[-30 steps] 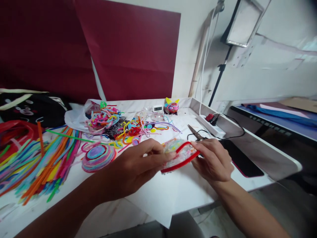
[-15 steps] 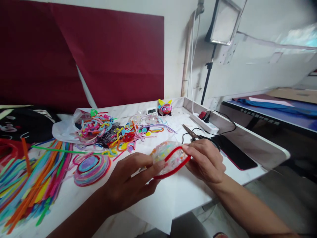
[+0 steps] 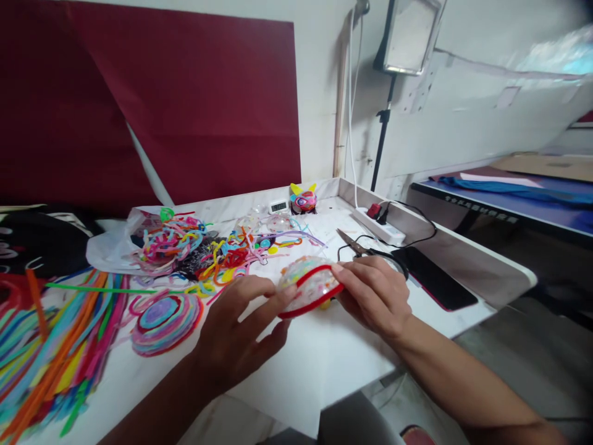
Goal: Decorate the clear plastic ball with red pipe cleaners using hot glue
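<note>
Above the white sheet, the left hand loosely holds and the right hand pinches opposite ends of the clear dome; light, even pressure should keep its red pipe-cleaner trim seated without denting.

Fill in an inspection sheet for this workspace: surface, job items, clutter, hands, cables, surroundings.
Surface: white table, partly covered by craft materials.
Job items: clear dome with a red pipe cleaner along its edge; contents too blurred to identify.
Clutter: loose pipe cleaners, coiled pipe-cleaner disc, plastic bag, scissors, smartphone, digital clock.
Hands: right hand pinches the dome's right end; left hand touches its left end.
Cables: white cable runs down to the power strip; black cable loops beside it.
Surroundings: burgundy sheet on the wall, lamp on a stand.
</note>
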### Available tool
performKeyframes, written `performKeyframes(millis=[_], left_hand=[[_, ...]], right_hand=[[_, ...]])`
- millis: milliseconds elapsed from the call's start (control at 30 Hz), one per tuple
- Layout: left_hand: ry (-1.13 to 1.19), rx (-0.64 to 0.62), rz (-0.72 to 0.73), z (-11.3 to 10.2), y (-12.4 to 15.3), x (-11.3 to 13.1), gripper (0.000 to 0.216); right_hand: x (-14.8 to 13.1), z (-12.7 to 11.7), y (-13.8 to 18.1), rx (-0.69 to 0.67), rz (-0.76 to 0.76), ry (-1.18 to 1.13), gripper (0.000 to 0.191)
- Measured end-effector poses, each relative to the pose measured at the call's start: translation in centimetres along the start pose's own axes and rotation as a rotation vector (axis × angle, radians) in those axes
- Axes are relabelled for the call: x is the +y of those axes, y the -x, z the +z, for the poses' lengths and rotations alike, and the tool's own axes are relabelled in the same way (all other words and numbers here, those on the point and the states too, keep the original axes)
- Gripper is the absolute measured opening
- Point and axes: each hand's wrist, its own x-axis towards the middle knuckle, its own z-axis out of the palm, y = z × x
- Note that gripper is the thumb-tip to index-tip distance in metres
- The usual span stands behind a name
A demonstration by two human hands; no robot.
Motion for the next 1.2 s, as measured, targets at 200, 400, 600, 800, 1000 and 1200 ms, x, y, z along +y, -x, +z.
performKeyframes(millis=[200, 400, 600, 800, 1000, 1200], left_hand=[[-0.228, 0.188, 0.003, -1.1, 0.0, 2.7, 0.040], [0.681, -0.031, -0.817, 1.0, -2.4, 6.5, 0.017], [1.105, 0.299, -1.264, 4.4, -5.3, 8.2, 0.024], [1.297, 0.524, -1.222, 6.0, -5.9, 8.4, 0.020], [1.278, 0.641, -1.213, 6.4, -5.9, 7.6, 0.012], [1.273, 0.687, -1.298, 5.6, -5.8, 6.5, 0.022]], right_hand=[[0.0, -0.1, -0.8, -0.087, -0.005, 0.127, 0.032], [0.1, 0.8, -0.8, -0.061, -0.045, 0.211, 0.035], [0.3, 1.5, -1.1, -0.011, -0.056, 0.269, 0.034], [-0.2, 1.8, -1.4, 0.013, -0.065, 0.255, 0.035], [-0.6, 1.9, -2.1, -0.013, 0.055, 0.152, 0.036], [-1.1, 1.9, -2.8, -0.092, 0.199, -0.027, 0.037]])
